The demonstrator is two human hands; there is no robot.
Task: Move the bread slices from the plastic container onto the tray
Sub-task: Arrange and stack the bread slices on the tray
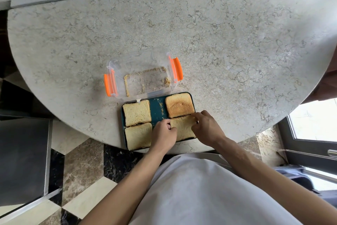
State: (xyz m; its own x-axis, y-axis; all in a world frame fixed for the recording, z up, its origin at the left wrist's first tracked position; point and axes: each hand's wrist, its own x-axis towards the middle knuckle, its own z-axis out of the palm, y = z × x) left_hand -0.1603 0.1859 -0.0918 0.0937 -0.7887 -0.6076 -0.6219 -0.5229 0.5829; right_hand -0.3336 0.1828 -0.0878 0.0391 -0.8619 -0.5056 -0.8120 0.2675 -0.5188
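Note:
A dark teal tray (156, 110) lies at the table's near edge with several bread slices on it. One pale slice (136, 112) is at the far left and another (138, 136) at the near left. A toasted brown slice (179, 104) is at the far right. The near-right pale slice (183, 128) is pinched from both sides: my left hand (164, 134) grips its left edge and my right hand (207, 128) its far right edge. Just beyond the tray, the clear plastic container (116, 71) with orange clips holds only crumbs.
The round marble table (218, 33) extends far beyond the container. A dark cabinet (23, 157) stands at the lower left over a chequered floor. A window frame (310, 133) is at the right. My white garment fills the bottom of the view.

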